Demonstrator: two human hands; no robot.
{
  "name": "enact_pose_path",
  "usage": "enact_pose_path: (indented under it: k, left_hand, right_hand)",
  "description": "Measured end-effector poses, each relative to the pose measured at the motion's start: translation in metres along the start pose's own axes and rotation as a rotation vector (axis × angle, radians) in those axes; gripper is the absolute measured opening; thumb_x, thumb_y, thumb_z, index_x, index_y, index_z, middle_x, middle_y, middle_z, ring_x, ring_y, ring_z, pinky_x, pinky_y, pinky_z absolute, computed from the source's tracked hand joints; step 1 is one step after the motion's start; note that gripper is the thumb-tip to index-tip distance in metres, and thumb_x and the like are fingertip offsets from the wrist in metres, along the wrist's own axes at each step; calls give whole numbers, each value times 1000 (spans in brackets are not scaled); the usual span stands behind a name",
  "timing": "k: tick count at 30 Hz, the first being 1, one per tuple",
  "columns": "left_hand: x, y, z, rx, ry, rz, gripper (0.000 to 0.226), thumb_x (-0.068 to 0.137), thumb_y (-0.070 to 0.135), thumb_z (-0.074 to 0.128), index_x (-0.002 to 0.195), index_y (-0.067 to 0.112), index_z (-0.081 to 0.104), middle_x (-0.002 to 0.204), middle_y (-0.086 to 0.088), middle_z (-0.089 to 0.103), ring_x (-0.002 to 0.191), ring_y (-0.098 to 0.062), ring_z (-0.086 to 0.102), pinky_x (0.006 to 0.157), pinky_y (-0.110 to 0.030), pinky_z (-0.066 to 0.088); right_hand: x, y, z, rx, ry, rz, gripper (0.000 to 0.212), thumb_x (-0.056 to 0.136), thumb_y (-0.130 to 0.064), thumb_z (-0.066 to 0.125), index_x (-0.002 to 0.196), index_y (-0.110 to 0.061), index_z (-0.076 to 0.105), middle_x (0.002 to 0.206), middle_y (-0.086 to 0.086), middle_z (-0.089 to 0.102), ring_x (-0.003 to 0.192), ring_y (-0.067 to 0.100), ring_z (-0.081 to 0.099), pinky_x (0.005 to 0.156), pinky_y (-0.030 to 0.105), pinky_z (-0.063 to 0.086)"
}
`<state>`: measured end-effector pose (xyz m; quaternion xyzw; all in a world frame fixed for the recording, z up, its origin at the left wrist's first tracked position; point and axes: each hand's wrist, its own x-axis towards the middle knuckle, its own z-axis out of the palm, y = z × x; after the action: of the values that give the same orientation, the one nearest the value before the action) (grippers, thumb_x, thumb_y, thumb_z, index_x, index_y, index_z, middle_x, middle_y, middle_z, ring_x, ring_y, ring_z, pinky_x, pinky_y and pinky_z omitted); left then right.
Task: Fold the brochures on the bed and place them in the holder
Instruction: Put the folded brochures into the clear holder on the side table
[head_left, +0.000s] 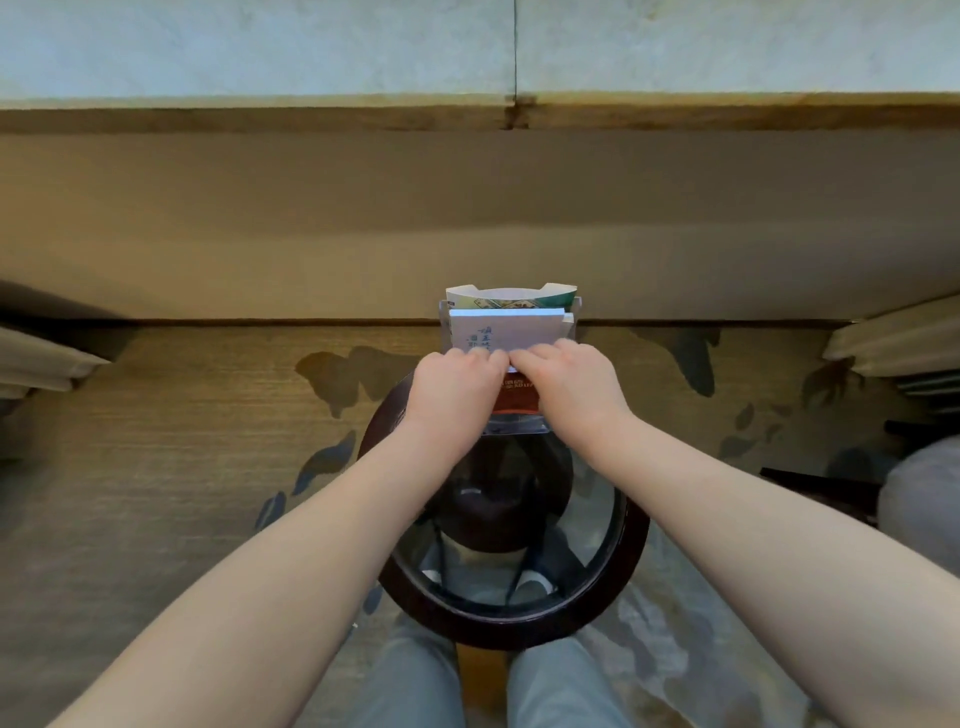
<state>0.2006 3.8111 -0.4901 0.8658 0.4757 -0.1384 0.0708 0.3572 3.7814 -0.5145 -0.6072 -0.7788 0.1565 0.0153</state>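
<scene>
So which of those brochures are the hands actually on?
The white brochure with dark writing: the left hand and right hand hold its near edge. The green brochure stands behind, untouched; the red brochure sits lower, in front.

Warm, dimmish indoor light, soft & even; we see only soft-edged shadows, darkest far left. Far wall (260, 47) is brightest. Glass tabletop (597, 519) gives faint reflections. Wide-angle stretches the forearms (260, 597) twd near corners. Pic soft overall w/ muted colours; print on brochure (488, 338) barely legible, left & right edges blurrier.
</scene>
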Motion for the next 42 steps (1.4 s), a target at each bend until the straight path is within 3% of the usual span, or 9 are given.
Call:
enact_pose_path:
  k: [16, 21, 25, 28, 31, 35, 38, 40, 42]
  left_hand:
    - [9, 5, 52, -96, -15, -21, 37, 93, 21, 70, 124, 19, 50, 124, -5, 62, 109, -24, 62, 82, -32, 52]
    - [0, 3, 66, -128, 119, -22, 56, 83, 21, 75, 130, 16, 45, 134, -10, 53, 121, -29, 54, 100, -39, 47]
    - [-24, 9, 78, -122, 148, -40, 75, 93, 22, 55, 158, 8, 20, 165, -19, 22, 154, -36, 18, 123, -50, 25]
    - [-36, 16, 85, -125, 65, -44, 86, 96, 23, 50, 163, 12, -3, 170, -16, -11, 157, -34, -9, 126, -50, 14]
    - [-34, 16, 87, -149, 69, -62, 89, 96, 23, 51, 162, 15, -8, 168, -12, -19, 156, -31, -15, 127, -49, 10]
    - [-37, 14, 91, -208, 79, -136, 94, 95, 24, 53, 161, 12, -12, 167, -17, -23, 156, -33, -13, 127, -48, 13]
    - [-43, 16, 98, -433, 11, -414, 100, 96, 27, 58, 159, 13, -18, 167, -19, -22, 157, -34, -6, 125, -47, 23]
    - [-44, 13, 105, -594, -56, -520, 103, 96, 28, 61, 158, 20, -21, 169, -11, -16, 156, -33, 14, 119, -47, 36]
    - [-39, 8, 108, -756, -78, -545, 106, 95, 28, 64, 157, 30, -22, 171, -2, -7, 138, -29, 49, 103, -45, 54]
  right_hand:
    - [-6, -1, 46, 43, 18, 110, 44, 79, -17, 86, 120, -14, 69, 112, 7, 73, 101, 29, 67, 85, 43, 58]
    - [-15, 9, 56, 54, 212, 102, 54, 79, -16, 85, 130, -12, 66, 118, 7, 71, 111, 29, 65, 101, 47, 51]
    - [-32, 10, 58, 22, 277, 71, 73, 81, -1, 74, 149, -6, 49, 144, 15, 55, 137, 33, 49, 120, 53, 32]
    - [-45, 2, 64, -41, 103, 102, 92, 82, -5, 72, 161, -9, 26, 168, 13, 24, 157, 32, 18, 127, 54, 15]
    - [-46, 0, 69, -22, 23, 142, 100, 83, -8, 70, 164, -12, 12, 172, 10, 3, 159, 29, 0, 127, 52, 10]
    - [-38, 1, 64, 151, 55, 155, 90, 91, -6, 64, 164, -14, 13, 172, 6, 4, 159, 25, -3, 125, 44, 27]
    - [-34, 10, 58, 304, 111, 292, 87, 97, -6, 59, 164, -17, 6, 171, -3, -7, 158, 18, -1, 111, 28, 38]
    - [-35, 15, 58, 377, 94, 451, 95, 98, -14, 61, 163, -24, -7, 171, -7, -13, 154, 22, 27, 93, 21, 51]
    - [-36, 18, 60, 479, 10, 578, 102, 98, -20, 64, 161, -31, -15, 172, -5, 6, 133, 18, 55, 80, 17, 50]
